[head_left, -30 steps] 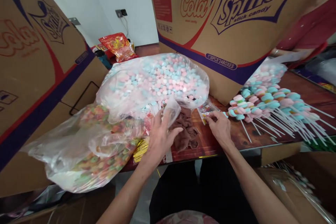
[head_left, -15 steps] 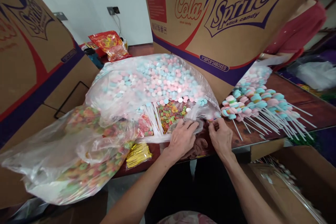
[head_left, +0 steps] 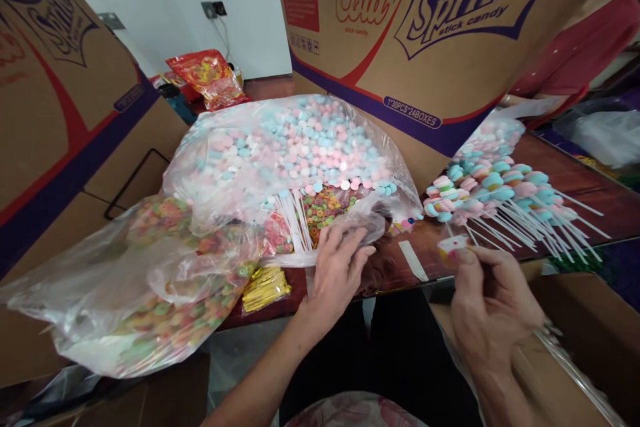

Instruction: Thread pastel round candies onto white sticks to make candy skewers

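My right hand (head_left: 493,320) pinches a small clear piece of plastic with a white, pink and yellow print (head_left: 453,245) between thumb and forefinger, above the table's front edge. My left hand (head_left: 337,267) lies with fingers spread over the near side of a clear bag, and its grip on the film looks loose. Just beyond it are ring-shaped candies (head_left: 325,217) and a bunch of white sticks (head_left: 295,220). Behind these rests a large clear bag of pink, blue and white candies (head_left: 300,147). A packet of gold twist ties (head_left: 265,287) lies left of my left hand.
Finished marshmallow sticks (head_left: 510,193) are piled at the right. A clear bag of ring candies (head_left: 160,287) spreads over the left. Large cartons (head_left: 365,33) rise behind, and an opened box (head_left: 590,320) stands below right. Another person's red sleeve (head_left: 575,53) shows at upper right.
My right hand has moved from the table beside the clear bag to the right and nearer, lifting the small printed plastic. My left hand has shifted slightly left and its fingers have loosened.
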The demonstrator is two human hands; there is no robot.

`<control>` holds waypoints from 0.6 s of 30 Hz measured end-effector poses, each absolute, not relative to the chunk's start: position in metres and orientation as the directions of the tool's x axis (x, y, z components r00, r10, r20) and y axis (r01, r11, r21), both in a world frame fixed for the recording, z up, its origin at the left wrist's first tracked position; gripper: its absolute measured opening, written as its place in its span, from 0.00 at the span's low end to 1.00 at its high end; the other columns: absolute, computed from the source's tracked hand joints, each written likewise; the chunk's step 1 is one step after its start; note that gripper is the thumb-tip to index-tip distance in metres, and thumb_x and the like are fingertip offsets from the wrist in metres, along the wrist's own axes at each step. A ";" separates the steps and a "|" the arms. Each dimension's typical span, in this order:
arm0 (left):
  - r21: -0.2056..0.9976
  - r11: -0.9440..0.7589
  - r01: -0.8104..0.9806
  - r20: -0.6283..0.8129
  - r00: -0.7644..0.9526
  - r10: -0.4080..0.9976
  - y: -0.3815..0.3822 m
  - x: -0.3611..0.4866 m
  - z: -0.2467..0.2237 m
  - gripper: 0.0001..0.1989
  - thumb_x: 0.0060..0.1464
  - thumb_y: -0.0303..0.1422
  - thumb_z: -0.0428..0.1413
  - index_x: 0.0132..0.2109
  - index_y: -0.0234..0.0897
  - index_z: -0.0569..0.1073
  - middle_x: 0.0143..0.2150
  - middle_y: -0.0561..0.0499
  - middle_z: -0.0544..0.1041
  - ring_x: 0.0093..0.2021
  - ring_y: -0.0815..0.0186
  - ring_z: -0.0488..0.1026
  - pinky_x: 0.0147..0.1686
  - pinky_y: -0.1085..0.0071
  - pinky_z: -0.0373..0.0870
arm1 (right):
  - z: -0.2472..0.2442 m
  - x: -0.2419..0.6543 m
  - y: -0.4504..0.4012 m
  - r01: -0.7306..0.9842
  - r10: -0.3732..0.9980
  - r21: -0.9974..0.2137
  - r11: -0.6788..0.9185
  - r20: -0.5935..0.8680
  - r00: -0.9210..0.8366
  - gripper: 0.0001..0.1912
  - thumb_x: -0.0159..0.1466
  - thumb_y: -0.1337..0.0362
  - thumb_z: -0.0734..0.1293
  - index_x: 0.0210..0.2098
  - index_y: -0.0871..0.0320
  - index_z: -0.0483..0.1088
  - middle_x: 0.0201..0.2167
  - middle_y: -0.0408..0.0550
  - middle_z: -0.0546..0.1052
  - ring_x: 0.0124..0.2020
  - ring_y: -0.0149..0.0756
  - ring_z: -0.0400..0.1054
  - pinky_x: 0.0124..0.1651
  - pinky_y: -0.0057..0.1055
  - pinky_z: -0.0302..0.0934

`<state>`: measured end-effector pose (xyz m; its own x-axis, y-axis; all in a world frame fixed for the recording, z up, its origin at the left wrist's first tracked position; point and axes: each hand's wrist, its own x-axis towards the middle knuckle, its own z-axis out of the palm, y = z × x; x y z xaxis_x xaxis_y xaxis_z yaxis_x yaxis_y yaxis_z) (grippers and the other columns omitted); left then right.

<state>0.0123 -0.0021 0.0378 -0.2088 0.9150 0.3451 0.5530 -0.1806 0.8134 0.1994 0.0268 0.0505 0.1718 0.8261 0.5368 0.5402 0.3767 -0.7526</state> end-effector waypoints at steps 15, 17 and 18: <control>0.896 0.085 -0.436 -0.288 -0.424 0.859 -0.053 -0.016 0.035 0.14 0.46 0.38 0.67 0.38 0.34 0.80 0.34 0.50 0.80 0.32 0.69 0.75 0.34 0.74 0.72 | 0.047 0.123 0.014 0.322 0.444 -0.344 0.882 0.382 -0.810 0.07 0.65 0.72 0.63 0.36 0.58 0.73 0.51 0.56 0.71 0.49 0.46 0.65 0.50 0.44 0.59; 0.853 0.042 -0.520 -0.310 -0.440 0.843 -0.052 -0.016 0.034 0.13 0.45 0.37 0.68 0.36 0.34 0.79 0.31 0.52 0.79 0.30 0.70 0.73 0.31 0.76 0.71 | 0.049 0.125 0.012 0.275 0.477 -0.473 0.837 0.384 -0.790 0.04 0.65 0.69 0.66 0.38 0.57 0.72 0.58 0.56 0.67 0.56 0.48 0.63 0.56 0.47 0.58; 0.818 0.011 -0.575 -0.327 -0.449 0.831 -0.052 -0.016 0.035 0.12 0.44 0.36 0.68 0.35 0.34 0.79 0.30 0.52 0.79 0.29 0.71 0.74 0.31 0.76 0.71 | 0.049 0.126 0.011 0.254 0.520 -0.555 0.792 0.395 -0.758 0.03 0.64 0.67 0.67 0.39 0.56 0.72 0.59 0.56 0.66 0.57 0.48 0.63 0.57 0.47 0.58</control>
